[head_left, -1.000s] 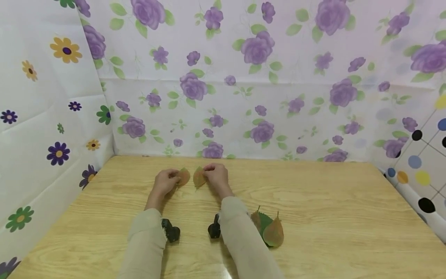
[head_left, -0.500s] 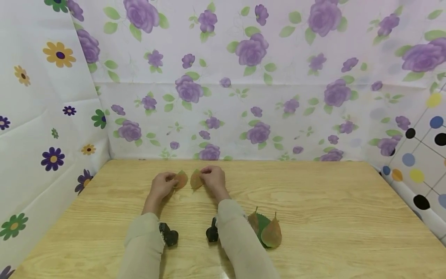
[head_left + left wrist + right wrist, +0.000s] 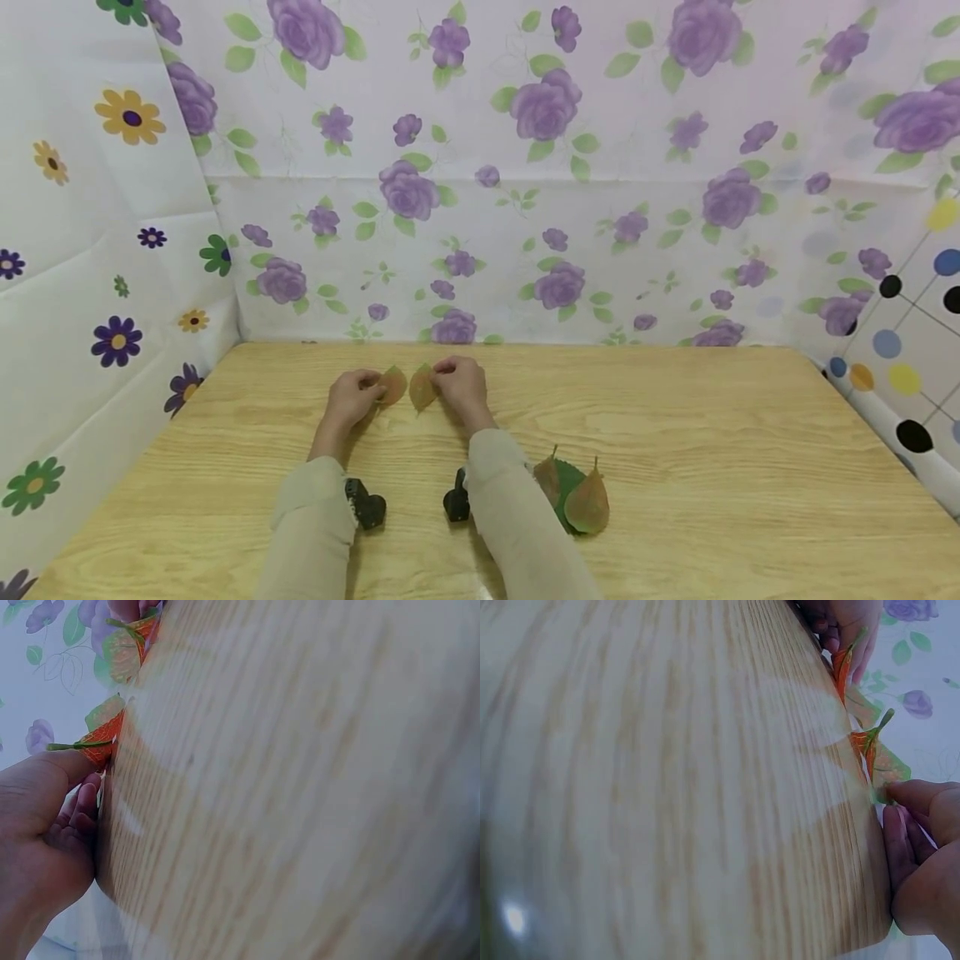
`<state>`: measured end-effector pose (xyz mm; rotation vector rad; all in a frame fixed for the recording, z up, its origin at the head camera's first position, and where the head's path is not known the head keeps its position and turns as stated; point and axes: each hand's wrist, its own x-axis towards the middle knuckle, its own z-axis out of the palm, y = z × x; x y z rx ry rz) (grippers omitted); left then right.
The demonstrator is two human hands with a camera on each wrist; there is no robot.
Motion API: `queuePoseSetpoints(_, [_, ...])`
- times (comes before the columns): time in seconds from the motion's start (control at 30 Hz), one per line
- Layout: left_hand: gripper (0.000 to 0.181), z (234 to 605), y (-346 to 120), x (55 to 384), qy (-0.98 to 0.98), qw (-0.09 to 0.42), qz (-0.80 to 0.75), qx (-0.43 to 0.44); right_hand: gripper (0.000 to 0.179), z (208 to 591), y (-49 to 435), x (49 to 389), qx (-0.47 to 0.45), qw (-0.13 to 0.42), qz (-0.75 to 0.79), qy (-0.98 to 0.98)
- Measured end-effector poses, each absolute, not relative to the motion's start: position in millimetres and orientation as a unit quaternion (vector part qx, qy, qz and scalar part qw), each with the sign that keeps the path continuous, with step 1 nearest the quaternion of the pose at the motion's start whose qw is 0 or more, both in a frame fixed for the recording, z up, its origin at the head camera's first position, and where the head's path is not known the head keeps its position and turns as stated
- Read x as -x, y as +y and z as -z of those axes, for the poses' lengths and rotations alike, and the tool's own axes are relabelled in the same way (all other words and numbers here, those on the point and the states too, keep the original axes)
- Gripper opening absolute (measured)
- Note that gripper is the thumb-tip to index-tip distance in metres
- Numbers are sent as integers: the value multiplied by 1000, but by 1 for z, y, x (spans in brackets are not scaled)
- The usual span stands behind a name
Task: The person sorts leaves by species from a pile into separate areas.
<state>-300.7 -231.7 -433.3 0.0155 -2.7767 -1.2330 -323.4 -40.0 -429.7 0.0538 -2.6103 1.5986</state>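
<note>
left hand [image 3: 352, 396] pinches one leaf [image 3: 395, 386], right hand [image 3: 463, 386] a second leaf [image 3: 422, 389] beside it.

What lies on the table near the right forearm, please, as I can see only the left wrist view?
Observer: A green leaf lies between two brownish leaves, beside the right sleeve.
Operator: Thank you; my picture cuts off the right hand, so where does it grip its leaf?
Observer: The right hand pinches its reddish-brown leaf by the side facing away from the left hand.
Operator: And what stands beyond the table's right edge?
Observer: A white covering printed with coloured dots joined by thin lines.
</note>
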Motion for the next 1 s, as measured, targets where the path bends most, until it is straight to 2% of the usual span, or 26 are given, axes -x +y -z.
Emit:
queuePoseSetpoints(0.3, [32,432,-230,300,-912,59,405,-3,9,426,-40,321,-14,33,-531,-847])
queuePoseSetpoints(0.57, [32,431,-226,296,-910,57,411,-10,29,416,-38,318,-15,-9,-572,-820])
queuePoseSetpoints(0.77, [32,431,-225,294,-907,55,417,-12,41,386,-30,325,-22,-50,-597,-801])
queuePoseSetpoints(1.0, [32,429,-226,293,-908,59,415,-9,38,335,-11,335,-108,-100,-606,-782])
